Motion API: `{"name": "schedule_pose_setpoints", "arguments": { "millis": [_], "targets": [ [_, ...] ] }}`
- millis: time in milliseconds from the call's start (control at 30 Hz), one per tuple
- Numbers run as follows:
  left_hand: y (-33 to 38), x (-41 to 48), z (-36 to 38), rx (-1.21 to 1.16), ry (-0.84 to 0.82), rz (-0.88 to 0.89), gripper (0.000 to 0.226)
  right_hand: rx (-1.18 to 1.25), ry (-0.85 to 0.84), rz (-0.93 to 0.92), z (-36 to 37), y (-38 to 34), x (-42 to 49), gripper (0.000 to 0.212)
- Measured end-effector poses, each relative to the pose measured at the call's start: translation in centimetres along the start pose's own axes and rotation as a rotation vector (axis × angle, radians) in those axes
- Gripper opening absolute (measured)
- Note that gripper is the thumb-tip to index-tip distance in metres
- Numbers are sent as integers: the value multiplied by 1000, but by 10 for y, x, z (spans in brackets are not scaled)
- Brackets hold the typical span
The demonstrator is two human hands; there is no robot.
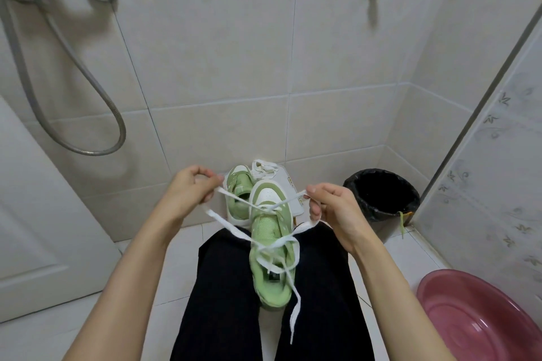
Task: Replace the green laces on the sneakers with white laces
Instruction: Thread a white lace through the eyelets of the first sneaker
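White flat lace (pixel 231 228) threads the pale-green canvas sneaker (pixel 268 227) mid-frame; left hand (pixel 190 187) and right hand (pixel 331 205) each pinch one strand between curled fingers.

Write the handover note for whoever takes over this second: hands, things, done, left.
Left hand pinches one side of the white lace; right hand pinches the other.
Near sneaker lies between the knees, laced at the front eyelets only, tails loose.
Second sneaker stands behind on the floor, unlaced; spare white lace beyond it.
Green lace hangs from the bin.
Left: finish this sneaker, lace the other.
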State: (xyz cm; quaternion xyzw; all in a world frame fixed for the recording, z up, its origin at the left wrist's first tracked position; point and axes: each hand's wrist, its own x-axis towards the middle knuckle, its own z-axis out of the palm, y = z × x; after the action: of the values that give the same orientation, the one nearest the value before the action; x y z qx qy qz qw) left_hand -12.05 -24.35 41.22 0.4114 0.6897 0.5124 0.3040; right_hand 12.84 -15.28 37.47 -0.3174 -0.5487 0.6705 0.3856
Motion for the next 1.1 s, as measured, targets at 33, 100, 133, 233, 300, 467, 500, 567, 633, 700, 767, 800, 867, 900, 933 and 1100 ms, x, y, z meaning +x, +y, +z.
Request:
{"name": "schedule_pose_setpoints", "arguments": {
  "millis": [33,100,133,233,300,467,500,567,633,700,767,800,867,900,933,1100],
  "targets": [
    [5,-3,-4,-55,0,39,13,15,-25,-19,4,-6,-3,19],
    [15,-10,-12,-174,-1,88,11,115,-69,-68,12,-20,-8,14],
    [21,-14,-16,-232,-2,104,10,190,-84,-94,16,-28,-9,13],
    [39,-25,-31,-423,-23,175,12,334,-121,-172,19,-53,-15,14],
    [53,-32,-38,-552,-57,244,12,310,-164,-212,21,-70,-20,21],
    [94,-44,-42,-657,-159,400,10,175,-236,-348,34,-114,-35,20],
    [101,-46,-42,-666,-172,425,8,172,-232,-381,36,-122,-38,19],
    [109,-49,-43,-674,-192,454,8,152,-201,-442,38,-137,-43,18],
    [106,-50,-40,-652,-198,415,7,67,-140,-478,35,-142,-46,17],
    [89,-48,-32,-541,-160,295,9,-62,-55,-454,31,-131,-46,15],
    [58,-44,-16,-379,-108,125,9,-189,39,-363,26,-103,-44,17],
    [39,-43,-7,-321,-81,44,7,-262,84,-305,23,-85,-43,18],
    [1,-45,11,-241,-30,-95,8,-393,150,-181,17,-47,-44,22],
    [-16,-47,19,-190,-6,-143,11,-446,169,-127,13,-29,-44,24],
    [-32,-50,27,-102,14,-160,12,-506,181,-82,10,-14,-45,27],
    [-67,-64,51,758,92,108,9,-623,129,-23,1,20,-49,18]
  ]
}}
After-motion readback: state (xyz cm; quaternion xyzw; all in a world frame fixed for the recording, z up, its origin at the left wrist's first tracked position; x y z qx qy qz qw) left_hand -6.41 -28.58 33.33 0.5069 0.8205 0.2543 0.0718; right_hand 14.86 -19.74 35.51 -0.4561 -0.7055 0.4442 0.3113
